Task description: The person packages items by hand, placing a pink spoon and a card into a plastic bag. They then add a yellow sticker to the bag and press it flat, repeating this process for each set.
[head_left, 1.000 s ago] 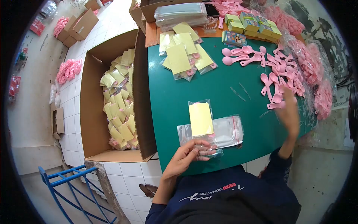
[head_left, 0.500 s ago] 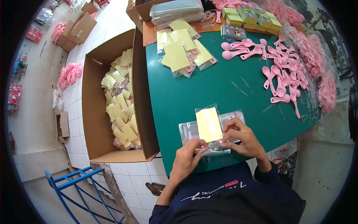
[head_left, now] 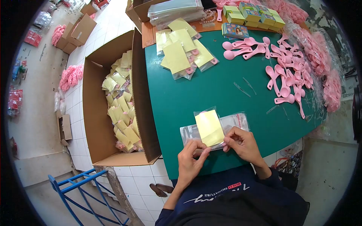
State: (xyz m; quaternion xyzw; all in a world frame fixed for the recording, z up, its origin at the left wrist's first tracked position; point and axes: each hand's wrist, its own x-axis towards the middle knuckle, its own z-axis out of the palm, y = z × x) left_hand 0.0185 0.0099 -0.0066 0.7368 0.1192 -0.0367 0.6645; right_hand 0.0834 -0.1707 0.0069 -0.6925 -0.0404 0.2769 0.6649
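Between my hands, near the table's front edge, is a clear plastic packet with a yellow card [head_left: 209, 128] inside. A bit of pink shows at its top edge and by its lower right corner. My left hand [head_left: 191, 159] pinches the lower left corner between thumb and fingers. At the lower right corner, my right hand [head_left: 244, 147] is closed on the same packet. Beneath the packet lie flat clear plastic bags [head_left: 234, 122], one with a red strip at its right end. The packet's bottom edge is partly hidden by my fingers.
Finished-looking packets [head_left: 177, 56] overlap at the table's back left. Pink spoons [head_left: 284, 71] are heaped on the right, beside bagged spoons [head_left: 320, 52]. Stacks of small cards [head_left: 250, 17] stand behind. A large cardboard box [head_left: 145, 101] of packets adjoins the table's left, with a blue metal frame [head_left: 77, 184] nearby.
The loose plastic below the card has been folded out of sight, and the packet's lower edge now lies flat. My hands have shifted slightly, still at its lower corners.
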